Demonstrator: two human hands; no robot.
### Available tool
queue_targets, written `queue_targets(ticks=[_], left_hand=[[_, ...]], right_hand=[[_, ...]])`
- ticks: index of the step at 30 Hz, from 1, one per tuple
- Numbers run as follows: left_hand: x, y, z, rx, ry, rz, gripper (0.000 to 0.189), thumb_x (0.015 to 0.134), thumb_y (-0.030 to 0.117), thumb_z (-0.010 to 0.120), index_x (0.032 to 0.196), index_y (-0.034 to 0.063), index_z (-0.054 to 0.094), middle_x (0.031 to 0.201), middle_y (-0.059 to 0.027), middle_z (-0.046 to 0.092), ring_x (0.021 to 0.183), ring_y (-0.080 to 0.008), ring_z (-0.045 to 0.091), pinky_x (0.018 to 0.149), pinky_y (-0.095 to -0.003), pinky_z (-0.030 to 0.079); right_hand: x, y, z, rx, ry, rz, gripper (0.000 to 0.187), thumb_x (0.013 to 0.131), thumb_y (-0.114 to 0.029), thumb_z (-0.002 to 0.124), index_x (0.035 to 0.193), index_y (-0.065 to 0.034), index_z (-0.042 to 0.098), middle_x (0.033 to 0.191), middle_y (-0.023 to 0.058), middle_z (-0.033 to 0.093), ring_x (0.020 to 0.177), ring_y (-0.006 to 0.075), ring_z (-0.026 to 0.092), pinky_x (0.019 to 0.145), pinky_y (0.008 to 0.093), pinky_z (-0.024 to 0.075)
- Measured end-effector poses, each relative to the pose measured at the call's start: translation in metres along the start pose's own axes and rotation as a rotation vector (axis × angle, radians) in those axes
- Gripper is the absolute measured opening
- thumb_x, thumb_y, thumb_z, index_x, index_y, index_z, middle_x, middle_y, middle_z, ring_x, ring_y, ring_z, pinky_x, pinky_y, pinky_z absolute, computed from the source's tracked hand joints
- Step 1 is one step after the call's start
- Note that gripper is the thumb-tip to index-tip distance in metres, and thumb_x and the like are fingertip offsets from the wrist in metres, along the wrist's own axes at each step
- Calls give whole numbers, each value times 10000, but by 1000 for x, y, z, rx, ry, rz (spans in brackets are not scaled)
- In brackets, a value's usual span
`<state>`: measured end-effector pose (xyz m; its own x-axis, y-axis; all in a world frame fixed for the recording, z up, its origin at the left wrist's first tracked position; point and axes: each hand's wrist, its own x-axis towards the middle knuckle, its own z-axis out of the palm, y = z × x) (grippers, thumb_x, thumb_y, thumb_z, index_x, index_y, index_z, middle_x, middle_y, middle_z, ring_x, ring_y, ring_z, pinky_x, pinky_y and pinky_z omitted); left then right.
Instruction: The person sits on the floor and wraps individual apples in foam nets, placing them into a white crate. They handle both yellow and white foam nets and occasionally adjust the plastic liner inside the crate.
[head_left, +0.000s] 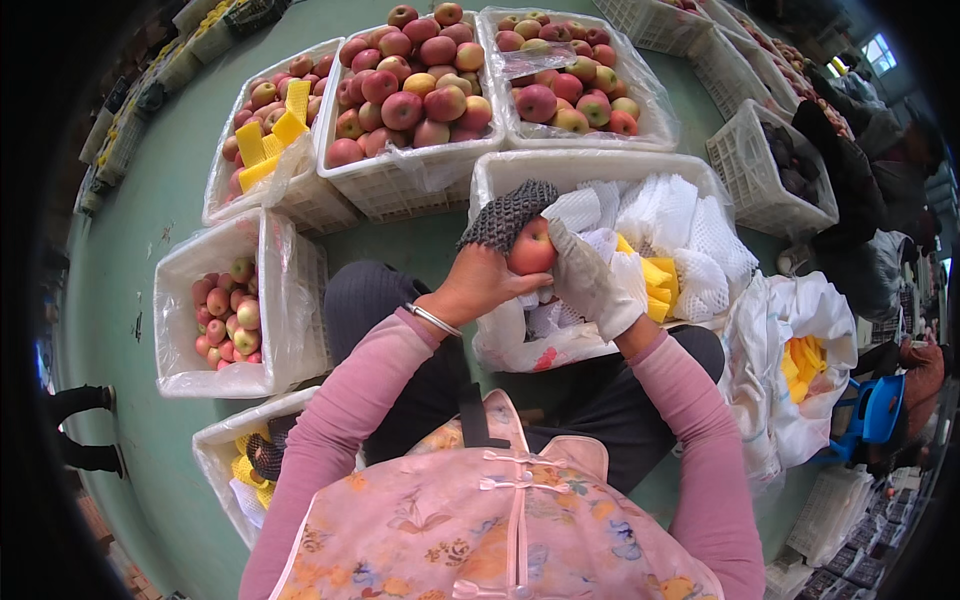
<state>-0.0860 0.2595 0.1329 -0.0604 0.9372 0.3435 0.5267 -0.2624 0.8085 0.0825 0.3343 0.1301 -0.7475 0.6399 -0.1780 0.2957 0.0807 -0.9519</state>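
Observation:
A red apple (532, 247) sits between my two hands, above the near left part of a white crate. My left hand (487, 274), bare at the thumb and wrist, holds the apple from the left, and a dark grey foam net (510, 214) covers its fingers. My right hand (594, 281), in a pale work glove, touches the apple's right side; its fingertips are partly hidden. Below them the plastic-lined crate (600, 159) holds white foam nets (660, 214) and yellow foam pieces (660, 289).
Crates of apples (409, 97) stand ahead, another (208, 386) at the left. A white sack (757, 375) with yellow foam stands at the right, near a blue stool (881, 409). A crate with netting (210, 442) is at the lower left. A person's legs (82, 427) show at the far left.

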Motion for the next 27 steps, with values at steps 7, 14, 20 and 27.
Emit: queue_targets(ticks=[7,14,20,27], left_hand=[[-15,26,-24,-708,-57,-285,741,656,195,806,1285,-8,471,1178,-97,579,1033,-177,581,935,-333,462],[-35,26,-15,-1326,-252,-428,935,615,369,881,1329,-6,408,1219,-122,559,1081,-233,590,920,-398,498],[-36,26,-30,-934,-300,-328,847,616,259,880,1300,-7,458,1194,-89,573,1052,-171,577,927,-324,475],[-40,34,-9,-481,352,-262,719,652,14,801,1285,38,460,1165,-62,571,1038,-121,568,912,-265,459]], right_hand=[[-2,-13,-18,-193,39,-215,529,772,-393,692,1181,-78,574,972,72,668,864,271,639,710,344,497],[-31,-5,15,-429,88,-685,560,750,-203,723,1237,-32,506,1156,182,596,1040,335,591,917,393,467],[-25,-22,-5,405,-72,-109,335,811,-31,678,1119,-21,546,1049,71,615,935,170,604,837,300,495],[-55,-30,42,-463,349,-830,491,684,25,748,1121,-65,543,930,84,606,809,242,591,733,320,478]])
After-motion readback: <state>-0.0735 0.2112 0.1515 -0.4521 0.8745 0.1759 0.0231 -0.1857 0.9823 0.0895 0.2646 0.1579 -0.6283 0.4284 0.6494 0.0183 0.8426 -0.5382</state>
